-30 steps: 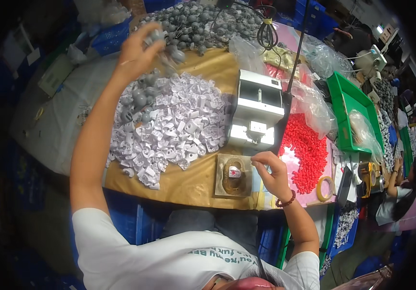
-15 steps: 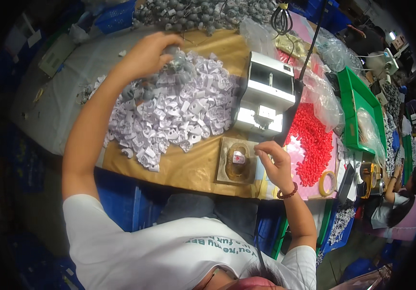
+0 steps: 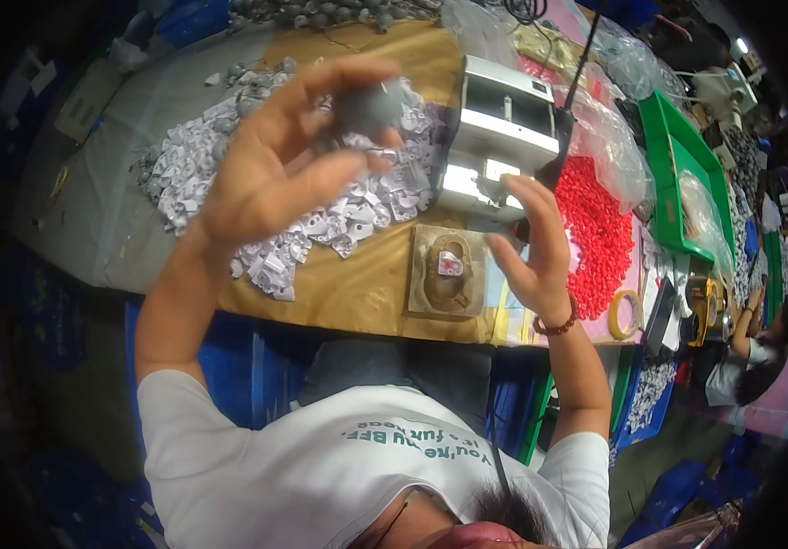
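Observation:
In my left hand [image 3: 261,183], raised over the heap of small white plastic parts [image 3: 357,215], is a grey ball [image 3: 374,108]. It sits between thumb and fingers, a little blurred by motion. My right hand [image 3: 540,247] hovers by the front of a white and black boxy machine [image 3: 511,130]. Its thumb and fingers are spread, and I see nothing between them. To the left of that hand, a square fixture block [image 3: 423,295] with an oval recess lies near the table edge. Inside the recess is a white part with a red mark [image 3: 450,264].
Red small parts [image 3: 595,265] are heaped right of the machine, near a tape roll [image 3: 625,314]. Beyond stands a green tray [image 3: 659,174] with clear plastic bags. More grey balls [image 3: 321,14] lie at the far edge. Another person [image 3: 743,371] sits at far right.
My left hand has come back from the far side of the white heap, nearer to me, with the grey ball. My right hand's thumb and fingers have parted, and it has shifted slightly right.

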Available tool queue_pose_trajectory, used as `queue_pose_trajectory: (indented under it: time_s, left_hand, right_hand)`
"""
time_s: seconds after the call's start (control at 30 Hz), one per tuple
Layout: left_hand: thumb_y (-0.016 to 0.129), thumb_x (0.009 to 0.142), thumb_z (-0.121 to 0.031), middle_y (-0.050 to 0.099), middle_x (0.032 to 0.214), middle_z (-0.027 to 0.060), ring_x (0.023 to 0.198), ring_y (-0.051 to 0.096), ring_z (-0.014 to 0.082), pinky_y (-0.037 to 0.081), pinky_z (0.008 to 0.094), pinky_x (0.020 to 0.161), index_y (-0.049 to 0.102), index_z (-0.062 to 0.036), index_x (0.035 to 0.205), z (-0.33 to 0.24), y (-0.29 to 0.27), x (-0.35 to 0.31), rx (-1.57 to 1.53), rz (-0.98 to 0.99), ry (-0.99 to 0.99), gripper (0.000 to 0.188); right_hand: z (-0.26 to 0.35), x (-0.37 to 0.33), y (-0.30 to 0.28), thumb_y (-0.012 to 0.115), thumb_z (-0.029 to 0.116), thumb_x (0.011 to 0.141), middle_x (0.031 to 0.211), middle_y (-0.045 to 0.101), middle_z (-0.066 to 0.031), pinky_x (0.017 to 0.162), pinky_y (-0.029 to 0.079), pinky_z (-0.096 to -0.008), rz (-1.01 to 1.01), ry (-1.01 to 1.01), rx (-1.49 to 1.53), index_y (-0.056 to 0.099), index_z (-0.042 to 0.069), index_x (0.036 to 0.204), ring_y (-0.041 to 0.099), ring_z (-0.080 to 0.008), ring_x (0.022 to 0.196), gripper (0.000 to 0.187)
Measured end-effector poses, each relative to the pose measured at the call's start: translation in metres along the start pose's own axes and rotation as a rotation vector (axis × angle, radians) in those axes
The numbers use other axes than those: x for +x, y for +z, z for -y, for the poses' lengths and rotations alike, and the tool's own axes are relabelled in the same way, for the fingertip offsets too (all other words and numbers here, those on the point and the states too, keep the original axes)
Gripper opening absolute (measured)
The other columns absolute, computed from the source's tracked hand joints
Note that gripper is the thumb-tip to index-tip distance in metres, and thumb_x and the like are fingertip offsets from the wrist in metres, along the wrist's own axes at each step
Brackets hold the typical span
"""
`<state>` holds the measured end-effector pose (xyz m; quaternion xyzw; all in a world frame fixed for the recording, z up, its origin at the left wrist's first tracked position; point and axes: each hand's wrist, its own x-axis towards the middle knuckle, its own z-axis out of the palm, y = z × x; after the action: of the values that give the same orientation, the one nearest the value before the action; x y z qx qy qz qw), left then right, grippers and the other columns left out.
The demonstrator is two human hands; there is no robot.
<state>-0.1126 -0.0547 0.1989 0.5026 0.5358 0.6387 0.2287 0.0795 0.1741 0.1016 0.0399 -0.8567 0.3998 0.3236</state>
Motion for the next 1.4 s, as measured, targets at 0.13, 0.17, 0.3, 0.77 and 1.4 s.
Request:
queue_pose_trajectory:
  time_s: [0.13,0.17,0.3,0.77,1.4]
  left_hand:
    - [0.073,0.071,-0.035,0.034,0.152,0.0230,0.121,0.059,0.0298,0.053,0.0381,0.099,0.047,-0.0115,0.140,0.011,0.043,-0.023,-0.387,0.025,-0.313,0.077]
    - [0.076,0.070,-0.037,0.030,0.153,0.0230,0.126,0.056,0.0324,0.052,0.0404,0.101,0.048,-0.0116,0.138,0.021,0.048,-0.033,-0.474,0.029,-0.331,0.077]
    - [0.079,0.074,-0.055,0.034,0.143,0.0171,0.126,0.053,0.0333,0.052,0.0413,0.097,0.049,-0.0119,0.110,0.064,0.062,-0.066,-0.599,0.036,-0.344,0.063]
    - [0.079,0.069,-0.068,0.036,0.132,0.0123,0.127,0.035,0.0313,0.032,0.0452,0.109,0.065,-0.0112,0.105,0.129,0.090,-0.129,-0.105,0.351,-0.288,0.069]
    - [0.083,0.059,-0.067,0.043,0.136,0.0186,0.129,0.034,0.0409,0.033,0.0516,0.108,0.066,-0.0050,0.116,0.131,0.094,-0.103,0.259,0.652,-0.183,0.086]
  right_hand:
    - [0.012,0.008,0.009,0.076,0.016,0.087,0.130,0.061,-0.0161,0.100,0.048,-0.0362,0.236,0.207,0.383,0.053,-0.003,0.135,0.060,-0.0282,0.120,0.056]
    - [0.016,0.001,0.010,0.069,0.015,0.095,0.125,0.064,-0.0125,0.096,0.049,-0.0327,0.304,0.321,0.552,0.054,-0.003,0.135,0.063,-0.0218,0.114,0.047]
    - [0.008,-0.027,-0.008,0.061,0.010,0.099,0.104,0.070,-0.0058,0.071,0.053,-0.0228,0.524,0.830,0.975,0.055,-0.001,0.134,0.065,-0.0076,0.080,0.038]
    - [-0.033,-0.058,0.028,0.068,0.000,0.074,0.097,0.064,-0.0080,0.071,0.054,-0.0377,0.407,-0.063,-0.313,0.070,0.005,0.101,0.064,-0.0271,0.088,0.028]
    - [-0.036,-0.054,0.028,0.070,0.008,0.068,0.098,0.059,-0.0065,0.069,0.052,-0.0354,0.549,-0.167,-0.497,0.068,0.006,0.104,0.059,-0.0247,0.086,0.036]
